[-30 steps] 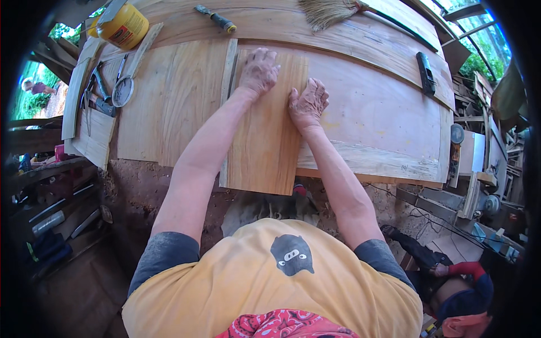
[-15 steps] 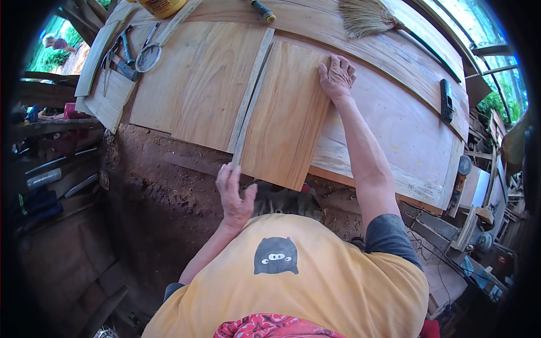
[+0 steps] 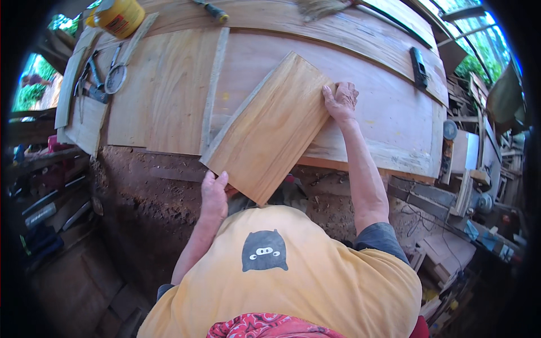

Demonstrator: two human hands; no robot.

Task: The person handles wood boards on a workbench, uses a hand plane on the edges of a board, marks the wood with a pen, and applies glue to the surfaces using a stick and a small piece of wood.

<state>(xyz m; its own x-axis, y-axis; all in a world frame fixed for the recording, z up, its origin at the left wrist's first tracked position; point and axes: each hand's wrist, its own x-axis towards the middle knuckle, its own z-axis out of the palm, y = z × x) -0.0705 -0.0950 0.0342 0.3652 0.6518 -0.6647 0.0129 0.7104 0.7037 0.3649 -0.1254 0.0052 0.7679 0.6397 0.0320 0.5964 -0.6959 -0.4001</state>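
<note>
A rectangular wooden board [image 3: 267, 127], light orange-brown with a paler edge strip, lies turned diagonally over the workbench, its lower corner out past the front edge near my body. My left hand [image 3: 217, 194] grips its lower-left end, thumb up. My right hand [image 3: 341, 103] holds the right edge near the far end, fingers curled. Beneath and behind is a pale plywood panel [image 3: 377, 115]. To the left lie flat wooden panels [image 3: 169, 90] with a narrow strip along their right side.
On the bench are a yellow tub [image 3: 119, 18], a yellow-handled scraper [image 3: 214, 12], hand tools [image 3: 96, 84], a round lid [image 3: 115, 79], a straw brush [image 3: 324, 7] and a black hand plane [image 3: 418, 66]. Scrap wood [image 3: 479, 163] is piled right. A blurred person [image 3: 32, 80] is outside left.
The board has left its upright place beside the left panels and rotated clockwise. My left hand moved from its far end down to grip the near end; my right hand stayed at the far right edge.
</note>
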